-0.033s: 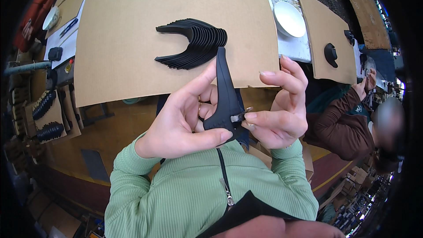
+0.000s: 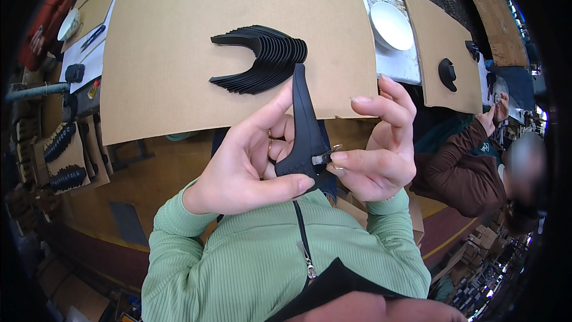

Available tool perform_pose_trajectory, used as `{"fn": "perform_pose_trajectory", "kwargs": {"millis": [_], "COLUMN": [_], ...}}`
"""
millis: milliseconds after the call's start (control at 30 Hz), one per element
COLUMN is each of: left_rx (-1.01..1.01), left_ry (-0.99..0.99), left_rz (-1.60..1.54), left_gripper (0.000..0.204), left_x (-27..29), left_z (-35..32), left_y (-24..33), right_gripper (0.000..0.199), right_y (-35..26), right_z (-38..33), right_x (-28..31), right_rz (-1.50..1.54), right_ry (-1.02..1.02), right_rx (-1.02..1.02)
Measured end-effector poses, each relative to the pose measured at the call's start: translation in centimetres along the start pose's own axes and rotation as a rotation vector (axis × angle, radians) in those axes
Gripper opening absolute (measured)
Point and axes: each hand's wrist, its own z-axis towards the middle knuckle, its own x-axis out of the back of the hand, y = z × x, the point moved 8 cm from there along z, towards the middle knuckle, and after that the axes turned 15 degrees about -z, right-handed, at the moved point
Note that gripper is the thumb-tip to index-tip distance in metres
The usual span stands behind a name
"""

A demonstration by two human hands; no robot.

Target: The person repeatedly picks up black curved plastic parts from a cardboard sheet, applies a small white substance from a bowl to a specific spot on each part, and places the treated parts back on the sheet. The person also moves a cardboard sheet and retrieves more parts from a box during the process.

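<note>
My left hand [image 2: 241,170] is closed around a black curved plastic-looking piece [image 2: 304,122], which it holds upright with the narrow tip at the top. The left thumb presses on its wide lower end. At that end sticks out a small clear piece with a thin shiny wire-like part [image 2: 322,158]. My right hand [image 2: 381,155] pinches this small piece between thumb and a fingertip, its other fingers raised and bent. Just beyond my hands, a nested row of black U-shaped pieces [image 2: 268,56] lies on a cardboard sheet [image 2: 179,18].
To the right of the cardboard stands a white bowl [image 2: 391,26]. Farther right, a second cardboard sheet [image 2: 432,42] bears a black curved part [image 2: 447,74]. A co-worker in a brown sleeve [image 2: 465,173] sits there. At left lie a blue-handled cutter [image 2: 93,37] and another bowl [image 2: 70,24].
</note>
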Motion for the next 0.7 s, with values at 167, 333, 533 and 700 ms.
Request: {"fn": "perform_pose_trajectory", "kwargs": {"millis": [167, 333, 533, 700], "left_rx": [-0.002, 0.023, 0.021, 0.017], "left_ry": [0.011, 0.024, 0.014, 0.007], "left_rz": [0.01, 0.01, 0.026, 0.028], "left_gripper": [0.094, 0.094, 0.095, 0.095], "left_x": [-0.14, -0.09, -0.12, -0.24], "left_z": [0.09, -0.08, -0.21, -0.33], "left_y": [-0.01, -0.15, -0.3, -0.23], "right_gripper": [0.019, 0.019, 0.019, 0.02], "right_y": [0.05, 0.09, 0.25, 0.45], "right_z": [-0.04, 0.05, 0.12, 0.18], "right_x": [0.04, 0.03, -0.01, -0.01], "right_rz": [0.005, 0.01, 0.015, 0.022], "right_ry": [-0.007, -0.009, 0.002, 0.02], "right_rx": [-0.02, -0.038, -0.054, -0.066]}}
